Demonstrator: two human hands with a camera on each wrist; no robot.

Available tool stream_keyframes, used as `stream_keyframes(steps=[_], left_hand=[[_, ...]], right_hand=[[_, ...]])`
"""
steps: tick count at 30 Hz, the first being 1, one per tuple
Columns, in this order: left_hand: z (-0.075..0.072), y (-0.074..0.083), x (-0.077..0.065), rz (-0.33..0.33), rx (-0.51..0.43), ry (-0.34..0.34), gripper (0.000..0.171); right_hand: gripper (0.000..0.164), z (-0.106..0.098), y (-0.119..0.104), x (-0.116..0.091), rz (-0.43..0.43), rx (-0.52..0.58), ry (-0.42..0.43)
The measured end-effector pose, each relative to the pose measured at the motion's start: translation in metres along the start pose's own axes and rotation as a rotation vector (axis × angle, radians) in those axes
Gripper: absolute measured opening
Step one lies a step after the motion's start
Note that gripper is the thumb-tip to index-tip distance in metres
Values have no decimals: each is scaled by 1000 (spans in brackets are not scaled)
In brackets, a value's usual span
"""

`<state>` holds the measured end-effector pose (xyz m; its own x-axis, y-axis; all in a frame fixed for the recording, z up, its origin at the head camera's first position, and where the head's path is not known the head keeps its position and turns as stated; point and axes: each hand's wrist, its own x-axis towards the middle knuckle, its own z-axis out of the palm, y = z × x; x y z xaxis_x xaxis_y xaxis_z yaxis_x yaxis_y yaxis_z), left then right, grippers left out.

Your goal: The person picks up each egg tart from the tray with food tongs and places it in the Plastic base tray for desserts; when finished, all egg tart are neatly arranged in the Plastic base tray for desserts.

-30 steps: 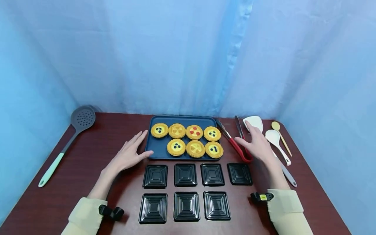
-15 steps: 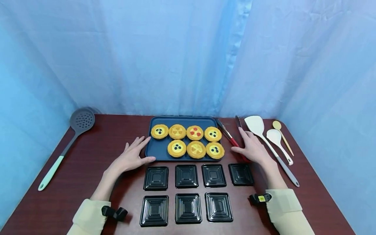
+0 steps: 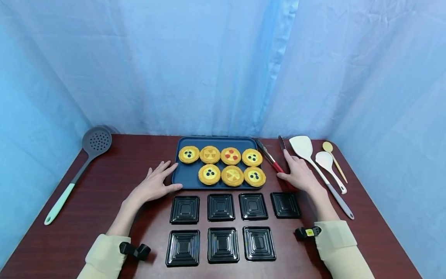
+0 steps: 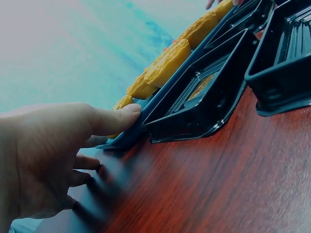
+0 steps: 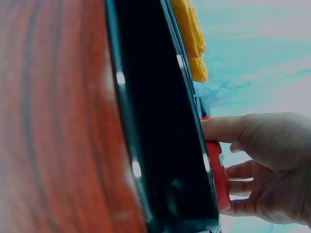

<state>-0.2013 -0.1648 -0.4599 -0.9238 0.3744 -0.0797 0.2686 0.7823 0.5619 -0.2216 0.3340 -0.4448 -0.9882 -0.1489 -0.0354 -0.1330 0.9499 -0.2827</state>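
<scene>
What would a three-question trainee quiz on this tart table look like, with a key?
1. True or false: the left hand touches the left edge of the blue tray.
2. How many tarts lie on the tray? A) five B) seven C) nine
3. Fill in: the right hand rests on the red-handled ____.

Key: 1 true, the thumb sits against the tray's rim in the left wrist view. 2 B, four in the back row and three in front. 3 tongs, with the fingers laid against the red handle beside the tray.
</scene>
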Motion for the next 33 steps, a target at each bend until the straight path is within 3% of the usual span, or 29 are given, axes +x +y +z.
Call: stream_keyframes(steps=[21, 27, 33], left_hand=[[2, -3, 2, -10, -5, -13, 85], [1, -2, 2, -1, -15, -16, 84], [-1, -2, 1, 16, -34, -20, 83]], right_hand=[[83, -34, 12, -10, 43, 213, -46], [85, -44, 11, -15, 68, 243, 19], [103, -54, 7, -25, 127, 230, 92]])
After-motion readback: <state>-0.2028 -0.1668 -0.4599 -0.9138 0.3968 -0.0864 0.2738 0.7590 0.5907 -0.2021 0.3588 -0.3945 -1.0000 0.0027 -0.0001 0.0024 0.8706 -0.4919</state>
